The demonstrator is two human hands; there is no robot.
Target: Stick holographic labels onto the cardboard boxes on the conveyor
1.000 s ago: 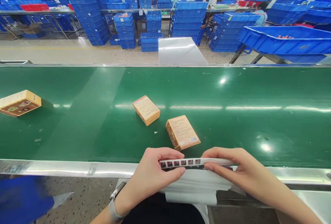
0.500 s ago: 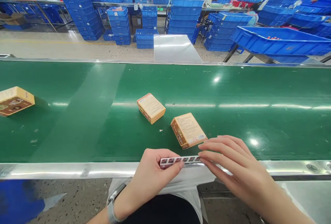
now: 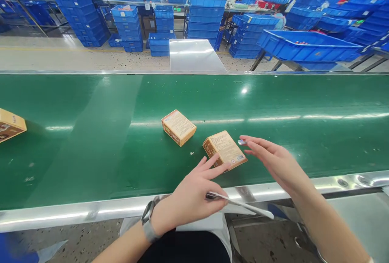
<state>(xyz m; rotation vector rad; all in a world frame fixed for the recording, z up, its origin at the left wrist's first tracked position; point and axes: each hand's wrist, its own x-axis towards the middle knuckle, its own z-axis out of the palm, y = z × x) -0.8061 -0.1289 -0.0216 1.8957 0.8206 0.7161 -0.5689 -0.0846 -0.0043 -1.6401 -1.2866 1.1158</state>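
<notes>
altogether, three boxes [image 3: 225, 144] lie on one belt [image 3: 75, 157].

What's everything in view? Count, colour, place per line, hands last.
belt: one, green, across the middle
boxes: three, tan and brown, on the belt, one cut off at left
rail: one, silver, belt's near edge
panel: one, silver-white, beyond the belt
bins: many, mostly blue, background, many stacked
flat piece: one, whitish edge, in left hand
small piece: one, pale, at right fingertips
watch: one, grey, left wrist
left hand: one, bare, near edge
right hand: one, bare, over belt
</notes>
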